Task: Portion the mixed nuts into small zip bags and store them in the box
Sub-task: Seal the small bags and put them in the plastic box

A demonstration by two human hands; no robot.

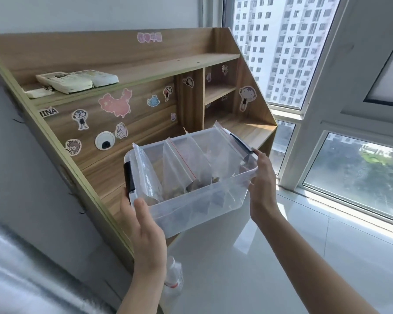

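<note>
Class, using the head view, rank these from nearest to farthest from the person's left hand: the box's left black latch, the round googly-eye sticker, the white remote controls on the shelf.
From the left hand:
1. Black plastic latch, on the clear box's left end, just above the hand.
2. Round white googly-eye sticker, on the wooden back panel.
3. White remote controls, on the upper shelf.

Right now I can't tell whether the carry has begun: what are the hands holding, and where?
The clear plastic box of zip bags: left hand grips its near-left corner, right hand its right end.
</note>
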